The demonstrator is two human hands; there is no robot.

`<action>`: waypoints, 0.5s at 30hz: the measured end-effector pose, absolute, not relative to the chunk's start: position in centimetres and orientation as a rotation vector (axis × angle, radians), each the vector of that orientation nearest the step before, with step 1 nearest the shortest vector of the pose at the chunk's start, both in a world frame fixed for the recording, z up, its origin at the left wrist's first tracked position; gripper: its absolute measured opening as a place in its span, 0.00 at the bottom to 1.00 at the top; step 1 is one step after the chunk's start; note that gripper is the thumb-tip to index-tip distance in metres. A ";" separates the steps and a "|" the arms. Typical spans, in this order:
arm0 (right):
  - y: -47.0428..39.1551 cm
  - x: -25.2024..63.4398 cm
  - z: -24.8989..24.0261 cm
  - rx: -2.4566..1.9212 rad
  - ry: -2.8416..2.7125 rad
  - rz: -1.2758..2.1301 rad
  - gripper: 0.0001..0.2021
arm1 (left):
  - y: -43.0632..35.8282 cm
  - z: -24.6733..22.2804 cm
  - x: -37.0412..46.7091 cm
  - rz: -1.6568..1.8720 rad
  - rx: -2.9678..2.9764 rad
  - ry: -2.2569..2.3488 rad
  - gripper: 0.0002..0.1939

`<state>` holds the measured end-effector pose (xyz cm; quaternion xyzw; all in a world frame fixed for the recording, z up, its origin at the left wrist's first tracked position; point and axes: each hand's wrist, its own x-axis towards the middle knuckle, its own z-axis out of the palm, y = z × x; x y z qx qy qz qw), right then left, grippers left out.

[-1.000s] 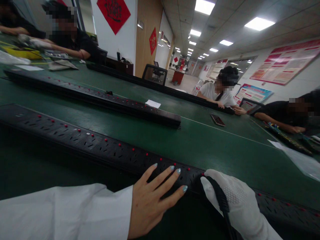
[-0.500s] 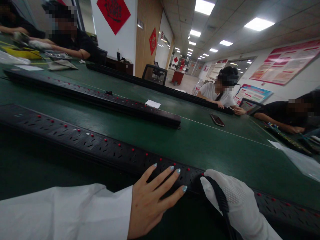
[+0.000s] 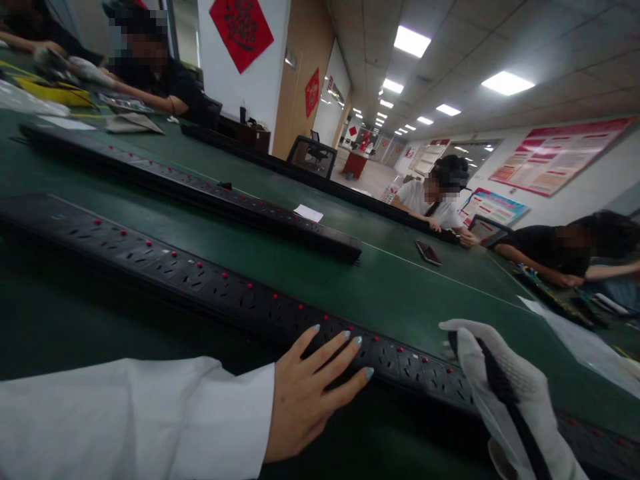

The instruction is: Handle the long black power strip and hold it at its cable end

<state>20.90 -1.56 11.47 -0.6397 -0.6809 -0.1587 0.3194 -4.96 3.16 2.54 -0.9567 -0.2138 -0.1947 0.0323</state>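
Note:
A long black power strip [image 3: 223, 283] with rows of sockets and small red buttons runs across the green table in front of me. My left hand [image 3: 313, 393] is bare and rests on the strip, fingers spread over its sockets. In a white glove, my right hand [image 3: 505, 380] is closed around a black plug [image 3: 493, 370] with a thick cord trailing down over the palm. The plug is raised above the strip, apart from it, to the right of my left hand. Its front end is blurred.
Beyond lies a second black power strip [image 3: 200, 193]. A white paper slip [image 3: 309, 213] and a phone [image 3: 428, 253] rest on the green table [image 3: 400, 293]. A clear plastic sheet [image 3: 580, 340] lies at the right. Several co-workers sit around the table's far sides.
My right hand has lifted the plug off the sockets and moved right. My left hand stays on the strip. The whole view has shifted slightly.

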 end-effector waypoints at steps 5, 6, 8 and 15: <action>-0.3 18.4 11.2 -1.766 -1.949 -0.148 0.13 | 3.2 2.7 -5.1 -0.598 -2.944 -0.649 0.37; -0.1 18.0 10.9 -1.768 -1.979 -0.107 0.13 | 3.2 2.7 -5.1 -0.586 -2.945 -0.650 0.38; 0.4 17.3 10.5 -1.770 -2.061 -0.068 0.13 | 3.2 2.7 -5.1 -0.567 -2.944 -0.654 0.38; 1.6 16.5 9.9 -1.674 -2.258 -0.377 0.18 | 3.3 2.9 -5.1 -0.580 -2.928 -0.636 0.38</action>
